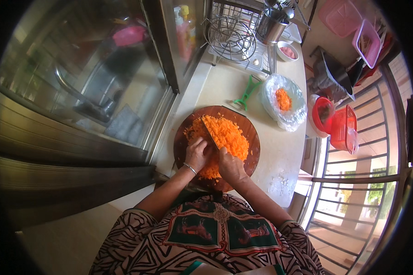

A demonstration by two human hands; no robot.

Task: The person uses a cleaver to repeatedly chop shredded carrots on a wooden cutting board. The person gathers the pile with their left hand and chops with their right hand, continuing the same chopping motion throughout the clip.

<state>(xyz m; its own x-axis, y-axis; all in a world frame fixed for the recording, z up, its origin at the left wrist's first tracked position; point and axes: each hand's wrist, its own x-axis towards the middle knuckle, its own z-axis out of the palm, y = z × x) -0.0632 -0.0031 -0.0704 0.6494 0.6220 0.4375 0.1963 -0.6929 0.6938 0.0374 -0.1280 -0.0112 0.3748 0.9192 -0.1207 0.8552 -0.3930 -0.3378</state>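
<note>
A round wooden cutting board (255, 137) lies on the counter before me, heaped with finely chopped orange carrot (231, 135). My right hand (231, 167) grips the handle of a kitchen knife (209, 132), whose blade points up and to the left through the heap. Beside the blade, on its left, my left hand (197, 154) rests at the carrot with its fingers bent; whether it holds anything is hidden. Past the board, a green peeler (249, 91) lies on the counter. To its right stands a bowl lined with clear plastic (290, 118), with shredded carrot (283, 99) inside.
A wire dish rack (232, 37) and a steel utensil holder (271, 29) stand at the back, near a white bowl of pinkish food (288, 52). Red plastic baskets (342, 127) are beyond the counter's right edge. A glass window frame (165, 113) borders the left side.
</note>
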